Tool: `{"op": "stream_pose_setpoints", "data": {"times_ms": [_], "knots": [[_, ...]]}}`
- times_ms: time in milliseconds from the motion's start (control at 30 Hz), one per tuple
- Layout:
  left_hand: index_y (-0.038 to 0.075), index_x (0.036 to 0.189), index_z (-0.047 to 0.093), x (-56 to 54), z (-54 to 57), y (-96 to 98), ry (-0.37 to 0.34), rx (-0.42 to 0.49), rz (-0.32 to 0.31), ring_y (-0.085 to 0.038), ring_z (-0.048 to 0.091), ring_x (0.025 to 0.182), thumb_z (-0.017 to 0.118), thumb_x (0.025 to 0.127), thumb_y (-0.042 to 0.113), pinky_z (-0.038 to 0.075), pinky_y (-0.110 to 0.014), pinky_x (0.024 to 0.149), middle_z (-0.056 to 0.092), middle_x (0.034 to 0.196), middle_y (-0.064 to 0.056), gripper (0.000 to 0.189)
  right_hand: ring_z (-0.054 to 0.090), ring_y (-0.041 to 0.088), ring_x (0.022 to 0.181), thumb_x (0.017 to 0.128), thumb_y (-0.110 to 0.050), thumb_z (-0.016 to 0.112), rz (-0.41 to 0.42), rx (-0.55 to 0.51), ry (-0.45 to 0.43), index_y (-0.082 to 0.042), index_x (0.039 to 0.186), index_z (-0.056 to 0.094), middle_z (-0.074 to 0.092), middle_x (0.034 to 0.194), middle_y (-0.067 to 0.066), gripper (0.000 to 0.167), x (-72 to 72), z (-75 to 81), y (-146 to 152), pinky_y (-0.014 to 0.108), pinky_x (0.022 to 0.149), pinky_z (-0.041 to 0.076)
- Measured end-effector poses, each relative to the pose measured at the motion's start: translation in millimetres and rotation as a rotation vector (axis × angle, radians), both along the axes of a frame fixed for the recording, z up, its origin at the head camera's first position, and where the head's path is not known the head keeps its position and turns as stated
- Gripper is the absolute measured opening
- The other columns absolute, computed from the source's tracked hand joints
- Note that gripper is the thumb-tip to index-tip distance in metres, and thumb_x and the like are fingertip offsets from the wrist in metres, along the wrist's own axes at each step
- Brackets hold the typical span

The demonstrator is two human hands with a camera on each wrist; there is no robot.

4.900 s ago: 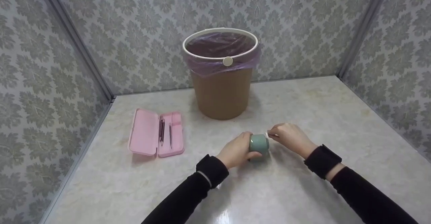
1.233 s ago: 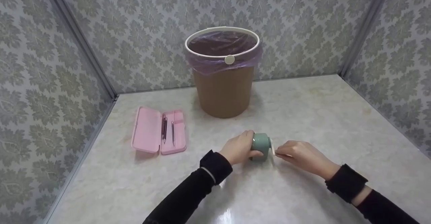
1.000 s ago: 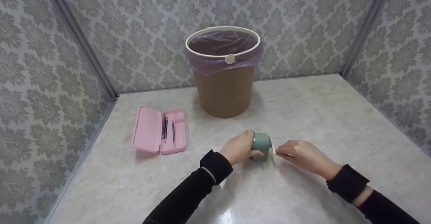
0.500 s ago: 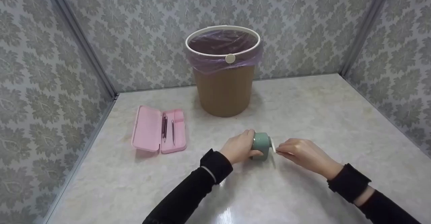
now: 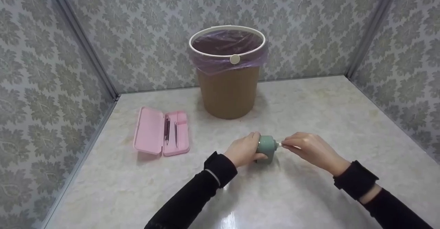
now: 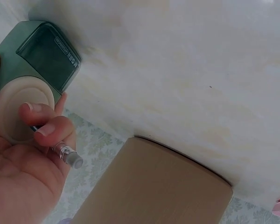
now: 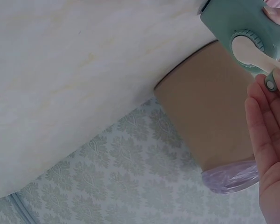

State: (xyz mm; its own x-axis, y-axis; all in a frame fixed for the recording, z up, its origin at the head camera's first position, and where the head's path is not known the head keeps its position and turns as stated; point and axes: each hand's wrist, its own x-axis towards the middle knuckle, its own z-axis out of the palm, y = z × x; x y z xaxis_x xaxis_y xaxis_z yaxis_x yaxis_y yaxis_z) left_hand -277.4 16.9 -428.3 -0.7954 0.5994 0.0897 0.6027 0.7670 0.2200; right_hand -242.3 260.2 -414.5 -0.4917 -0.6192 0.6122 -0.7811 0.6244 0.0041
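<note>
A green pencil sharpener [image 5: 266, 145] stands on the marble table [image 5: 309, 108]. My left hand [image 5: 242, 151] steadies it from the left. In the left wrist view its fingers pinch a pencil [image 6: 60, 150], eraser end out, against the cream front disc of the sharpener [image 6: 37, 65]. My right hand [image 5: 306, 148] is at the sharpener's right end and pinches the knob of the white crank handle [image 7: 254, 53]; the knob [image 7: 270, 84] sits between its fingertips. The pencil's tip is hidden inside the sharpener.
A brown waste bin [image 5: 228, 84] lined with a purple bag stands behind the sharpener, near the back wall. An open pink pencil case [image 5: 161, 136] with two pens lies to the left. Patterned walls close in the table on three sides.
My right hand has swung the crank knob from low at the sharpener's end up to the level of its middle. My left hand and the sharpener stay in place.
</note>
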Motion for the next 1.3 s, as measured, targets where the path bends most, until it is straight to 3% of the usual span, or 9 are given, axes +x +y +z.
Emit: {"op": "stream_pose_setpoints", "data": {"times_ms": [200, 533, 833, 1300], "knots": [[0.005, 0.131, 0.049, 0.2, 0.8, -1.4, -0.008, 0.009, -0.014, -0.021, 0.070, 0.102, 0.070, 0.093, 0.050, 0.060, -0.034, 0.086, 0.065, 0.118, -0.008, 0.062, 0.072, 0.016, 0.078, 0.081, 0.000, 0.081, -0.053, -0.003, -0.002, -0.010, 0.095, 0.078, 0.077, 0.085, 0.001, 0.017, -6.6, 3.6, -2.6, 0.030, 0.067, 0.059], [0.005, 0.129, 0.050, -0.1, -0.2, -2.2, 0.022, 0.009, -0.028, -0.020, 0.070, 0.099, 0.071, 0.093, 0.050, 0.061, -0.034, 0.083, 0.065, 0.117, -0.008, 0.061, 0.074, 0.022, 0.080, 0.087, -0.003, 0.078, -0.157, 0.024, -0.102, -0.006, 0.097, 0.080, 0.079, 0.087, 0.007, 0.011, -22.5, 6.4, -8.6, 0.035, 0.071, 0.061], [0.005, 0.130, 0.050, 1.4, -2.9, -2.2, 0.055, 0.013, -0.030, -0.020, 0.070, 0.099, 0.073, 0.092, 0.049, 0.061, -0.034, 0.083, 0.065, 0.117, -0.008, 0.063, 0.074, 0.022, 0.077, 0.087, -0.003, 0.078, -0.196, 0.003, -0.132, -0.005, 0.093, 0.080, 0.079, 0.085, 0.008, 0.007, -32.7, -2.0, -12.2, 0.036, 0.069, 0.061], [0.006, 0.133, 0.049, -0.8, -2.9, -1.5, 0.006, 0.021, -0.014, -0.021, 0.070, 0.103, 0.073, 0.092, 0.048, 0.061, -0.035, 0.085, 0.065, 0.120, -0.008, 0.063, 0.076, 0.024, 0.078, 0.089, -0.006, 0.076, -0.265, 0.016, -0.196, -0.005, 0.094, 0.081, 0.080, 0.086, 0.008, 0.007, -40.4, -15.3, -16.0, 0.038, 0.070, 0.061]]}}
